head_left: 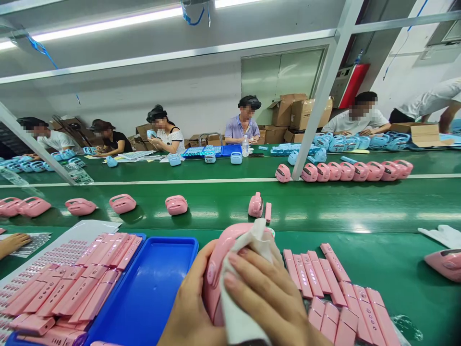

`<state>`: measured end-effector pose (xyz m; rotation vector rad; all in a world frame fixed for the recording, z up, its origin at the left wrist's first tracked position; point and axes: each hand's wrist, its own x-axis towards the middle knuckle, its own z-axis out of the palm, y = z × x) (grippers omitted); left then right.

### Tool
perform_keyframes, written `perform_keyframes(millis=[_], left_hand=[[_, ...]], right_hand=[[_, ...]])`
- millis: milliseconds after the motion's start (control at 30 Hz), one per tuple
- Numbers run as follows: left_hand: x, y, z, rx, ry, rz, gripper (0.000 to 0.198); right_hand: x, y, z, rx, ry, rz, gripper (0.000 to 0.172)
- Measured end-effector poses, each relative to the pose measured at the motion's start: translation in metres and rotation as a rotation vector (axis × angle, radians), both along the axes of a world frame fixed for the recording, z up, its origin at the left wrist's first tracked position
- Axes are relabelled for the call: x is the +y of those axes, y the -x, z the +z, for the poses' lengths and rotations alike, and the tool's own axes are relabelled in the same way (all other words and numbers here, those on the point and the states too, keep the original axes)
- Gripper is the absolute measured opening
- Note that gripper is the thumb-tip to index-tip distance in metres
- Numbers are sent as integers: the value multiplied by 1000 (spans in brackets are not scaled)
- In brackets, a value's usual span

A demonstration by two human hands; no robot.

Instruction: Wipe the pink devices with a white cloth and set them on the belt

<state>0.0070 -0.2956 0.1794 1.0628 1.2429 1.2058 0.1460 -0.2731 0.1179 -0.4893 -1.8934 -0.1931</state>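
Evidently to steady it for wiping, I have my left hand (190, 307) cupping the pink device (216, 269) from its side, low over the counter (378, 269) between the blue tray (151, 288) and the pink strips (334, 288), while my right hand (273, 298) lies across it, fingers (248, 262) closed flat on the white cloth (237, 312).

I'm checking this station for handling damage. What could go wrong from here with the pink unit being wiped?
1. Only the left hand grips the pink unit while the right hand presses the white cloth against it; a hard push might make it slip and drop.
2. The loose pink strips lie right beside the right hand, so a sweep of the wrist could knock them out of their rows.
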Motion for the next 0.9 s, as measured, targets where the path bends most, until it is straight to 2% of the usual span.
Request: perform_keyframes(millis=[33, 100, 200, 300, 367, 400, 433, 533, 600, 667, 733, 767, 800, 833, 900], left_hand=[[0, 1, 1, 56, -2, 2, 74], [-2, 2, 1, 204, -10, 10, 74], [-4, 4, -7, 421, -85, 40, 78], [-4, 4, -24, 565, -279, 4, 88], [-3, 3, -35, 635, -429, -65, 96], [-2, 2, -39, 669, -486, -92, 99], [-1, 1, -42, 698, -523, -110, 103], [2, 0, -45, 727, -551, -122, 107], [4, 0, -45, 731, -544, -130, 105], [5, 1, -46, 760, -506, -131, 103], [6, 2, -48, 774, -439, -129, 104], [7, 3, -49, 759, -394, -132, 105], [8, 4, -49, 723, -337, -137, 106], [9, 6, -50, 664, -264, -143, 106], [10, 10, -50, 456, -76, -148, 103]], right_hand=[[1, -8, -6, 46, 72, 52, 43], [2, -23, -20, 349, 346, 103, 39], [5, -37, -34, 760, 690, 88, 35], [11, -38, -31, 891, 984, 37, 45], [13, -33, -22, 823, 1144, 50, 49], [13, -30, -16, 722, 1131, 67, 49], [13, -27, -11, 599, 1041, 77, 47], [9, -20, 4, 303, 650, 11, 47], [7, -17, 12, 117, 414, -53, 52], [8, -16, 17, -80, 205, -87, 45], [13, -17, 15, -199, 82, -36, 36], [17, -18, 11, -183, 112, 9, 34], [22, -20, 6, -108, 238, 54, 33], [26, -22, 0, 30, 434, 96, 35], [35, -27, -12, 466, 914, 149, 42]])
